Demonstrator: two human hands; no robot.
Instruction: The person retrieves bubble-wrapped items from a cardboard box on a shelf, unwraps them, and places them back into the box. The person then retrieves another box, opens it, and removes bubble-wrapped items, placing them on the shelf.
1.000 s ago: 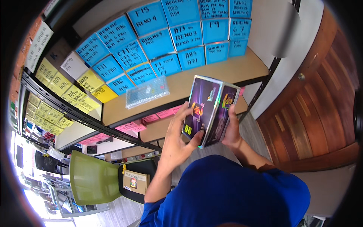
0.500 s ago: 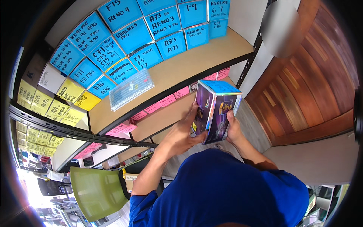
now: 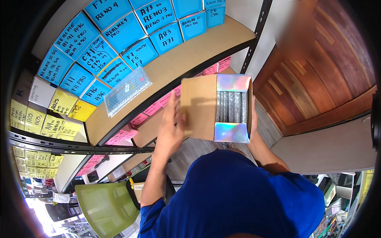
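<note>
A cardboard box (image 3: 198,109) is held out before me, its top open. The wide flap folds out to the left, showing plain brown card, and two shiny iridescent side flaps stand outward. Inside, several thin flat items in silvery-clear wrap (image 3: 232,107) stand on edge in a tight row. My right hand (image 3: 254,123) supports the box by its right side, fingers mostly hidden behind it. At the left edge of the brown flap is my left hand (image 3: 171,125), fingers stretched upward and partly blurred; whether it touches the flap I cannot tell.
Shelves on the left hold rows of blue-fronted boxes (image 3: 123,31), yellow ones (image 3: 63,101) and pink ones (image 3: 154,108). A bubble-wrap packet (image 3: 127,88) lies on the upper shelf board (image 3: 166,67). A green chair (image 3: 105,204) stands lower left, a wooden panel (image 3: 341,79) at right.
The closed box has been tilted and its top opened, so the wrapped items inside show. My left hand has moved left from its side. The view has shifted slightly.
</note>
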